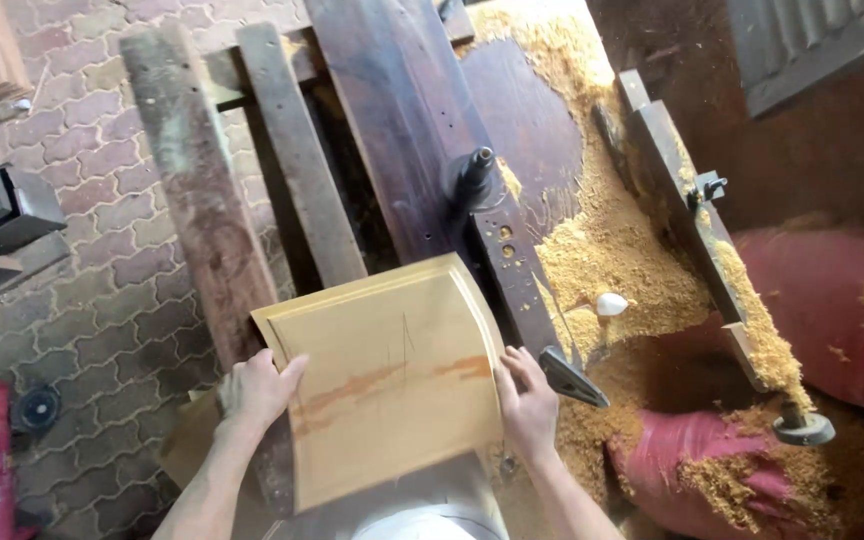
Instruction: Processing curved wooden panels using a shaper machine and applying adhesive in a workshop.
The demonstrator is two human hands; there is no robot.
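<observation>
I hold a pale yellow wooden panel with a moulded, curved edge and a reddish streak across it. My left hand grips its left edge and my right hand grips its right edge. The panel lies flat over the near end of a dark wooden machine table. An upright spindle cutter stands on that table just beyond the panel's far edge.
Thick sawdust covers the table's right side and spills onto red sacks. Two grey planks lean at the left over a brick-paved floor. A metal fence rail runs along the right.
</observation>
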